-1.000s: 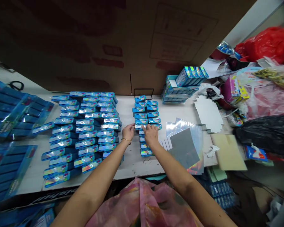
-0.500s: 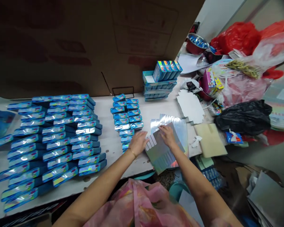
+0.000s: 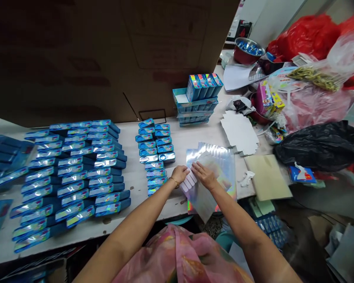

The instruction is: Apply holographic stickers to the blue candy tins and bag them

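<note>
A shiny silvery sheet (image 3: 206, 202) with several white strips (image 3: 190, 180) along its upper left part lies at a slant on larger silvery sheets (image 3: 230, 157) at the table's front edge. My left hand (image 3: 179, 175) is closed at the left edge of the strips, thumb and fingers pressed together on the sheet's margin. Close by on the right, my right hand (image 3: 205, 176) lies with fingers stretched out over the sheet, its fingertips at the right ends of the strips. What lies beneath the right palm is hidden.
Two columns of small blue boxes (image 3: 147, 144) stand left of my hands, with many more blue boxes (image 3: 76, 171) farther left. Behind are display trays (image 3: 196, 106) and a large carton (image 3: 106, 59). White cut cardboard (image 3: 238, 131), a beige pad (image 3: 267, 177) and bags (image 3: 318, 147) lie right.
My left hand has moved right, toward my right hand, and its fingers have closed at the strips. The right hand's fingers now reach the strips. The view has shifted slightly.
</note>
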`<move>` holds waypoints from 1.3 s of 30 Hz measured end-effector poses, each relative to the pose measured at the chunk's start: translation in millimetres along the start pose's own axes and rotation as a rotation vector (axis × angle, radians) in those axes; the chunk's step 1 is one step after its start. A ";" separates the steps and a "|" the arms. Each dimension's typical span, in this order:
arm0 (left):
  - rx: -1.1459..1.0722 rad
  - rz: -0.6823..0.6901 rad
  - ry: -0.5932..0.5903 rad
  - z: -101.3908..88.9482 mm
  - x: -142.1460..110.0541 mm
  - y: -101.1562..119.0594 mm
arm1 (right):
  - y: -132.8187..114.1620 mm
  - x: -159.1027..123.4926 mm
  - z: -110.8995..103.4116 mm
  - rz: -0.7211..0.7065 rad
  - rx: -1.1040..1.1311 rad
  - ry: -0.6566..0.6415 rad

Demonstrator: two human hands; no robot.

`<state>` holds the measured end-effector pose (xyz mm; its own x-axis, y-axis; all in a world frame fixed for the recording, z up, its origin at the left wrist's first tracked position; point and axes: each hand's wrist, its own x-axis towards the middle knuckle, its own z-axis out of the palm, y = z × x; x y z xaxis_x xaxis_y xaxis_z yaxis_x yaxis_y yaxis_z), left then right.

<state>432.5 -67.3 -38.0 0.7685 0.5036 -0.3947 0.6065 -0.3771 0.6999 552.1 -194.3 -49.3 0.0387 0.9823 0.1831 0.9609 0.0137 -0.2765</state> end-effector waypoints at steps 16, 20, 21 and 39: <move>-1.070 -0.157 0.248 -33.9 -40.2 -14.1 | -65.0 59.7 -71.2 0.958 1.065 0.121; -1.187 -0.185 0.338 -59.3 -65.7 -33.5 | -90.4 85.2 -42.1 1.055 1.338 0.133; -1.182 -0.181 0.376 -66.0 -68.9 -41.2 | -97.8 91.7 -34.2 1.057 1.346 0.141; -0.849 -0.142 0.635 -147.2 -14.3 -158.4 | -146.4 193.2 58.2 0.834 0.350 0.267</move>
<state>295.5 99.6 -55.6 0.3063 0.9052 -0.2947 0.1535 0.2585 0.9537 402.9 4.4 -28.4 0.7802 0.6256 -0.0041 0.4591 -0.5770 -0.6755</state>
